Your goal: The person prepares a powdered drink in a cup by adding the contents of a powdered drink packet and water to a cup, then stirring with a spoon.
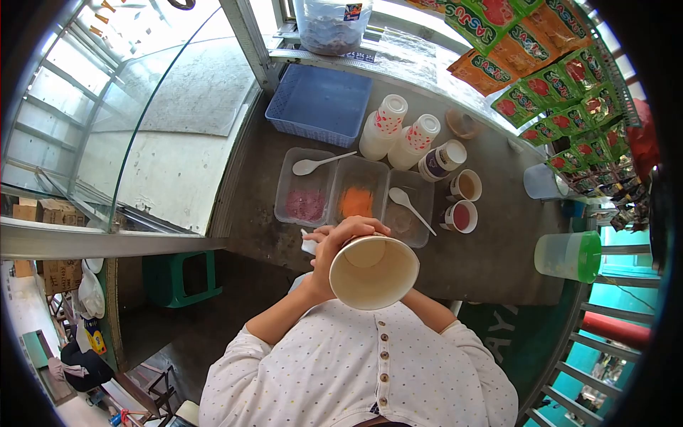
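Note:
A large paper cup [373,274] is tipped with its mouth toward me; its pale inside shows nothing in it. My left hand [341,242] is closed around its far side, fingers over the back edge. Beside those fingers a small white piece [309,243] sticks out, its kind unclear. My right forearm [430,310] runs behind the cup, which hides the right hand. Just beyond stand clear tubs: one with pink-purple powder [305,204] and a white spoon [324,163], one with orange powder [356,202], and one with a second white spoon [412,209] lying across it.
Stacked paper cups [384,128] stand upside down behind the tubs, near a blue basket [318,103]. Two cups with drinks [462,215] are at the right. A green-lidded container [567,256] sits at the table's right edge. Drink sachets [548,78] hang above. A green stool [181,277] is lower left.

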The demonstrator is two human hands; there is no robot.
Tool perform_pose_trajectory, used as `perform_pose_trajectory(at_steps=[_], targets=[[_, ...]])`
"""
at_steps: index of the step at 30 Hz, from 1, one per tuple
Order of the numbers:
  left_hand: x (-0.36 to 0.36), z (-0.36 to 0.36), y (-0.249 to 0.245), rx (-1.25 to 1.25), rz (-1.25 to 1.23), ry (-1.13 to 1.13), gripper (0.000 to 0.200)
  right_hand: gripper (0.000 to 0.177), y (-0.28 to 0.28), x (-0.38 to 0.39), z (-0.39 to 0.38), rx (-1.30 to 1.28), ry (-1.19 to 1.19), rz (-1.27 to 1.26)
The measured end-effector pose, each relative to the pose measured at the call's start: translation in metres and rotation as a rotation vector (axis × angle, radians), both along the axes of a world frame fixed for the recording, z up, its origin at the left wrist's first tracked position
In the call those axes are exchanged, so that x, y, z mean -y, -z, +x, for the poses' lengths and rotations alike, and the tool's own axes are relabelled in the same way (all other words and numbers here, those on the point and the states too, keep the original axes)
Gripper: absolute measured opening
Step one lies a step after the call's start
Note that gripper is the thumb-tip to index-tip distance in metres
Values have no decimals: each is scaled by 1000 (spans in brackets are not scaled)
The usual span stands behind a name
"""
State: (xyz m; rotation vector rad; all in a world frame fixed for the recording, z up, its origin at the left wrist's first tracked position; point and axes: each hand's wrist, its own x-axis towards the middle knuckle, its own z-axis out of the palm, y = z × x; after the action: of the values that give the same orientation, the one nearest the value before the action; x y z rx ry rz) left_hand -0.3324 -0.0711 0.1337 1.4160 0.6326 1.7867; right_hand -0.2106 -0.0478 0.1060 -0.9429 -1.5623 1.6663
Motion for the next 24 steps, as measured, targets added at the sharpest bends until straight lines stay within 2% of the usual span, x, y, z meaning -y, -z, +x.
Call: perform_pose_trajectory(at_steps=[2, 6, 8, 10, 11, 13, 16, 19, 20, 22, 24], targets=[[0, -4, 0, -33, 30, -44, 40, 34, -10, 2, -3, -6, -25, 4], [3, -19, 3, -178, -55, -164, 59, 35, -21, 3, -5, -8, -60, 11], [5, -24, 0, -226, -120, -229, 67, 28, 19, -7, 29, 374, 39, 254], [5, -28, -2, -382, -151, -383, 73, 22, 20, -7, 57, 480, 241, 203], [4, -29, -3, -458, -163, -460, 76, 22, 24, -7, 72, 483, 248, 206], [3, -30, -4, -448, -167, -457, 77, 28, 38, -6, 100, 797, 416, 405], [5, -26, -4, -419, -189, -420, 78, 36, 54, -4, 122, 876, 433, 475], [7, -17, -7, -496, -252, -388, 84, 44, 59, -5, 124, 950, 408, 495], [7, -11, -9, -497, -246, -392, 86, 44, 63, -9, 123, 945, 414, 499], [10, -1, -7, -459, -258, -329, 92, 43, 69, -15, 122, 787, 428, 317], [13, 7, -2, -435, -256, -300, 91, 40, 65, -20, 125, 792, 414, 274]])
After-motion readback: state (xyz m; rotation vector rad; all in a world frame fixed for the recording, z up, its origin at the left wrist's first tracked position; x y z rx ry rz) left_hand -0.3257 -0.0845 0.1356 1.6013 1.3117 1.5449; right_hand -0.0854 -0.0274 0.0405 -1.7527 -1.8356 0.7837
